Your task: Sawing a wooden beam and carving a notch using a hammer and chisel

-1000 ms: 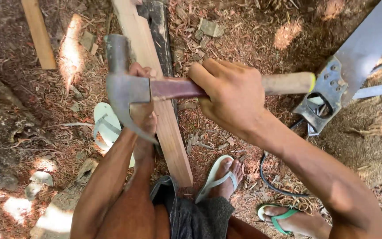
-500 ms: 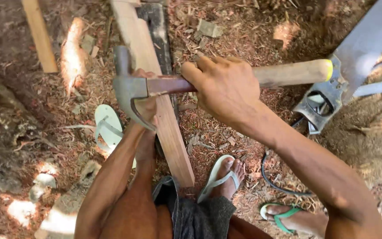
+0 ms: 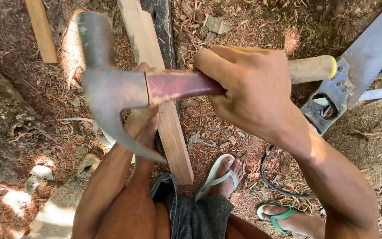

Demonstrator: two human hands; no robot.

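Your right hand [image 3: 248, 90] is wrapped tight around the wooden handle of a claw hammer [image 3: 111, 88], fingers closed over the reddish part near the head, probably choked up that far for control. The hammer is raised close to the camera, its head blurred, striking face toward the top of the view and claw curving down toward you. Your left hand [image 3: 144, 121] sits beneath it, mostly hidden by the head; its fingers appear curled against the near part of a plank [image 3: 173, 146], likely steadying it, though you cannot tell how firmly they grip. The plank runs from the top of the view down toward your knees, lying on bare ground [image 3: 253, 26] littered with wood chips. A hand saw [image 3: 359, 66] lies at the right edge, handle nearest the hammer's butt. A second plank [image 3: 40, 28] lies at the upper left corner. Your foot in a white sandal [image 3: 219, 175] is planted just right of the plank's near end, perhaps bracing your stance.
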